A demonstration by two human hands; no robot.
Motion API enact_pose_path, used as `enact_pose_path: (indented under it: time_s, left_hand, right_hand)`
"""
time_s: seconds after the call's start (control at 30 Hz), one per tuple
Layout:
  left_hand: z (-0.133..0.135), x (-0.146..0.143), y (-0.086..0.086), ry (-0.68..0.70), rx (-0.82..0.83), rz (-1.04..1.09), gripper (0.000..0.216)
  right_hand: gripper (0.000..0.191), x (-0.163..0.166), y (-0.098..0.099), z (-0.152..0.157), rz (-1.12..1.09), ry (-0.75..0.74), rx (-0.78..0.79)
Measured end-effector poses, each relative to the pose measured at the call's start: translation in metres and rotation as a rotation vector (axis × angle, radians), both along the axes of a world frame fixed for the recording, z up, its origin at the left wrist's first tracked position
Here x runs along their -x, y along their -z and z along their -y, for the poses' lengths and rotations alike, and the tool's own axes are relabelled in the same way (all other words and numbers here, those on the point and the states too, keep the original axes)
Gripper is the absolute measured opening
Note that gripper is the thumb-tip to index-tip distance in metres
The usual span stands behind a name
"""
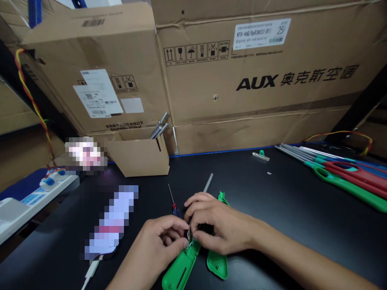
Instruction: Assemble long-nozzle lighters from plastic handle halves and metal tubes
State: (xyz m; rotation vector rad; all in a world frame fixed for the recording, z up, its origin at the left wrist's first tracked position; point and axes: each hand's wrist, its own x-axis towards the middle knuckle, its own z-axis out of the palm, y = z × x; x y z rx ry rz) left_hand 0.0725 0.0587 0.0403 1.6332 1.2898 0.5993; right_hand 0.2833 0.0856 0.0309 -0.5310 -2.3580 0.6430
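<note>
My left hand (160,241) and my right hand (217,223) meet low in the middle of the view, pinching a thin bright wire (190,241) at the end of a green plastic casing half (181,266). A second green casing half (217,264) lies under my right palm. Just beyond my fingers are a small screwdriver (175,206) with a red and blue handle and a thin metal rod (208,182). My fingers hide the small dark part at the casing's end, so its shape cannot be made out.
Several long green and red-handled tools (338,173) lie at the right of the black worktable (266,209). Cardboard boxes (242,72) stand behind it, with metal rods (159,127) in an open carton. A white power strip (36,197) sits left, beside a pixelated object (111,219).
</note>
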Motion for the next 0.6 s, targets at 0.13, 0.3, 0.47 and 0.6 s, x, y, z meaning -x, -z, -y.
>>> enact_pose_path:
  time_s: [0.13, 0.3, 0.47, 0.6]
  left_hand:
    - [0.0019, 0.0018, 0.0004, -0.004, 0.022, 0.019, 0.013]
    - [-0.0013, 0.0016, -0.0002, -0.006, 0.084, 0.056, 0.017]
    - [0.0010, -0.0003, -0.0017, -0.023, 0.067, 0.033, 0.013]
    - [0.0045, -0.0015, -0.0022, -0.029, 0.032, 0.018, 0.012]
  right_hand:
    - [0.011, 0.0020, 0.0030, -0.0013, -0.058, 0.003, -0.006]
    - [0.011, 0.0044, 0.0049, 0.0005, -0.082, 0.009, -0.003]
    - [0.011, 0.0044, 0.0052, 0.0013, -0.095, 0.006, -0.004]
    - [0.011, 0.0039, 0.0056, 0.0005, -0.105, 0.001, 0.005]
